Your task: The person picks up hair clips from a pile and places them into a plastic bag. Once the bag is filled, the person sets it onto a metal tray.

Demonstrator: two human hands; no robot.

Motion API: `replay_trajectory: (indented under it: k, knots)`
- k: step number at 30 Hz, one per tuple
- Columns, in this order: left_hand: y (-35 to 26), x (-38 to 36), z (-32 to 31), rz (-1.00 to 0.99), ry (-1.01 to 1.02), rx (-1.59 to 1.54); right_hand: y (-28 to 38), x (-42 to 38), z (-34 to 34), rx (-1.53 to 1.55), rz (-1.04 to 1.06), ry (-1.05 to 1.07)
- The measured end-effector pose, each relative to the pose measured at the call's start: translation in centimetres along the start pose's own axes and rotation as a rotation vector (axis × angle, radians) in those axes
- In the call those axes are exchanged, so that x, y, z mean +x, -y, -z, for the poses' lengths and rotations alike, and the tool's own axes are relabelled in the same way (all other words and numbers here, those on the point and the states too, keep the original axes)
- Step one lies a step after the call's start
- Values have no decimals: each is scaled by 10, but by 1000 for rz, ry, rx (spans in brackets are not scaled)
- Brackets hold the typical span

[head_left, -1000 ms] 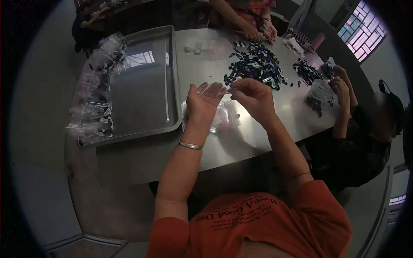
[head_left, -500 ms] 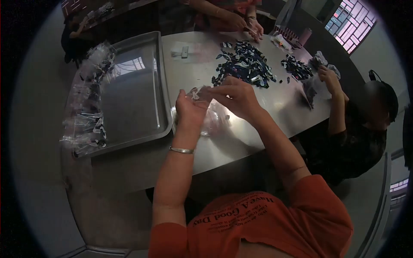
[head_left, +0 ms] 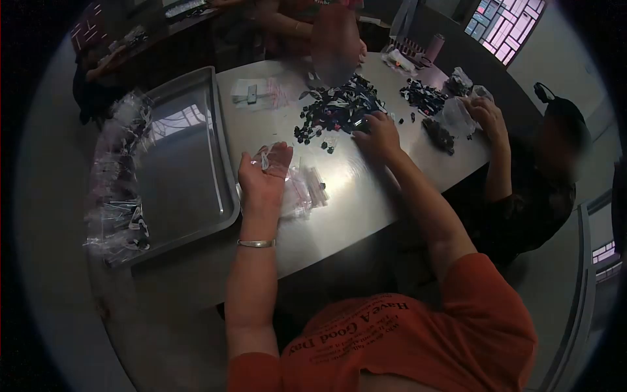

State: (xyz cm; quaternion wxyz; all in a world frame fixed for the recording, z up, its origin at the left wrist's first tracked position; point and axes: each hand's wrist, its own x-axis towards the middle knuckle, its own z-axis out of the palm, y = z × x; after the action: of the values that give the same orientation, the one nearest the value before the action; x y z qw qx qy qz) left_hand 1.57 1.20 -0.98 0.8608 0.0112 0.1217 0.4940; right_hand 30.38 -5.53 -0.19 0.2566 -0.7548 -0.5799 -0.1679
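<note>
Left hand [head_left: 262, 184]: palm up, fingers loosely curled, holding a clear plastic bag [head_left: 277, 170] with a white strip showing at it.
Right hand [head_left: 381, 140]: at the near edge of the dark-and-white strap pile [head_left: 339, 106]; I cannot tell whether its fingers grip a piece.
Flat bag stack [head_left: 302, 194]: on the metal table [head_left: 356, 206], just beside the left wrist.
Metal tray [head_left: 226, 150]: left of that hand.

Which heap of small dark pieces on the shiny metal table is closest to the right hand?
The largest heap of small black-and-white pieces: the right hand is at its near edge. The smaller dark heaps lie farther right.
</note>
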Motion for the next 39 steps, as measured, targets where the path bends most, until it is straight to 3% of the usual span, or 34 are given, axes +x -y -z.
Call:
replay_trajectory:
  k: [3, 6, 12, 14, 24, 27, 29, 32, 33, 35, 39]
  knots:
    - [2, 1, 2, -14, 31, 32, 9, 2, 2, -18, -24, -12]
    - [5, 1, 0, 6, -44, 11, 8, 5, 0, -47, 7, 106]
    - [6, 4, 3, 42, -40, 0, -6, 5, -16, 61, 58, -70]
    - [6, 1, 0, 37, -59, 3, -5, 8, -11, 120, -17, 39]
    - [4, 2, 1, 27, -7, -21, -11, 19, -10, 66, 142, 120]
    - [4, -2, -3, 12, -21, -19, -11, 19, -11, 188, 117, 83]
    - [5, -2, -4, -2, -52, -22, -5, 20, -8, 439, -83, 173]
    - [7, -5, -8, -31, -68, 24, 21, 17, 11, 758, -200, 216]
    - [7, -5, -7, -28, -71, -3, 26, 18, 18, 745, -204, 313]
    - [6, -2, -1, -15, -20, -69, 44, 10, 23, 1090, -235, 381]
    - [7, -10, -13, -49, -109, -76, 94, -6, 62, 1128, -68, 482]
